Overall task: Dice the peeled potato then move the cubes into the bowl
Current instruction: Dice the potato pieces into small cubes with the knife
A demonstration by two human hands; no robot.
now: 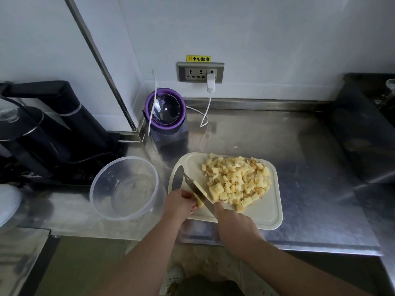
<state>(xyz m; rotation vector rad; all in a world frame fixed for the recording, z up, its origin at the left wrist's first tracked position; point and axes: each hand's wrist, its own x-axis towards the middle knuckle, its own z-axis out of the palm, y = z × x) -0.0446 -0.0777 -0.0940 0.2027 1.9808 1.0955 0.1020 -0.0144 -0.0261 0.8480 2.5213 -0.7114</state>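
A: On the board (271, 218), the last potato piece (201, 202) is pinched by the left hand (178, 205); the knife (190, 182) is gripped by the right hand (234, 223).
B: Those fingers (192, 207) could be nicked; the blade is set close against them.

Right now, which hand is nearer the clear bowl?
Left. The left hand holds potato just right of the bowl; the right hand, gripping the knife, lies farther right.

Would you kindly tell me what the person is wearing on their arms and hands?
Nothing visible: the left hand and right hand are ungloved, with no watch or bracelet in view, and the left forearm and right forearm show no sleeves.
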